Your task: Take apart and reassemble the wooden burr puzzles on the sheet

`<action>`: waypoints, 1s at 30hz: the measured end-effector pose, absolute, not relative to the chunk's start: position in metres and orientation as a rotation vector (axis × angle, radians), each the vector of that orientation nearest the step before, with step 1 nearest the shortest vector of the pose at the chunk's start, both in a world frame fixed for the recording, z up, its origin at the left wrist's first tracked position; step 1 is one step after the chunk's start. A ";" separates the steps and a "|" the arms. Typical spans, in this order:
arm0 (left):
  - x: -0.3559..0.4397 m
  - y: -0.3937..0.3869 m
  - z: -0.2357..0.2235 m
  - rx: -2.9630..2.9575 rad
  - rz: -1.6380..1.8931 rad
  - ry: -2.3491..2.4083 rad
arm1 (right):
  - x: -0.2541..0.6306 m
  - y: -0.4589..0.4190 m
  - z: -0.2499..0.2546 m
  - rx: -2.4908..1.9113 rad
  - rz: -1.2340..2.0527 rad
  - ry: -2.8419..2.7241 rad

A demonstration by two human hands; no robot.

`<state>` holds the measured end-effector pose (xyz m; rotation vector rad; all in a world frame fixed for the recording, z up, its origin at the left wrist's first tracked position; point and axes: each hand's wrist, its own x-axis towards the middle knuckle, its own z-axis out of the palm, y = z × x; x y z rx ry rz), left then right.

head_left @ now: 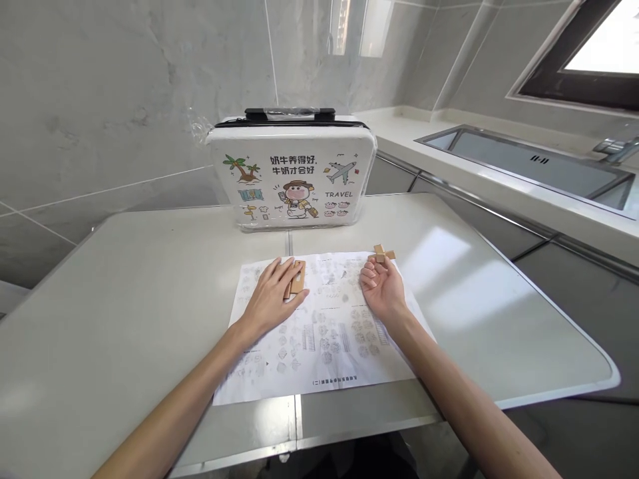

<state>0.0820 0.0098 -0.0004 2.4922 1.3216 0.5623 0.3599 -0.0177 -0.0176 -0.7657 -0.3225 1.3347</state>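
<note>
My left hand lies palm down, its fingers stretched over notched wooden puzzle pieces on a printed sheet. The thumb is spread out by the lower end of these pieces, and the fingers partly cover them. On the right, my right hand is turned palm up with its fingers curled in. A cross-shaped group of joined wooden puzzle pieces is at its thumb and index finger, by the sheet's top right corner. Part of that grip is hidden. The sheet carries faint diagrams and upside-down Chinese text.
A white cartoon-printed case in clear plastic stands upright at the back of the pale folding table. Behind it rises a grey tiled wall. To the right is a counter with a sink and a tap.
</note>
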 end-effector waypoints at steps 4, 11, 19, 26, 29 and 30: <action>0.084 0.008 0.001 2.523 0.540 1.245 | 0.355 -0.018 -0.015 -0.779 1.346 -0.302; 0.090 0.003 0.010 2.546 0.506 1.066 | 0.333 -0.028 -0.001 -0.933 1.365 -0.610; 0.088 0.003 0.011 2.541 0.538 0.959 | 0.313 -0.042 -0.001 -1.214 0.727 -1.583; 0.072 0.016 0.017 2.531 0.462 0.931 | 0.311 -0.046 -0.014 -1.159 0.513 -1.965; 0.063 0.023 0.022 2.507 0.435 0.965 | 0.309 -0.047 -0.018 -1.208 0.477 -2.003; 0.061 0.025 0.023 2.505 0.422 0.973 | 0.308 -0.046 -0.020 -1.228 0.466 -2.007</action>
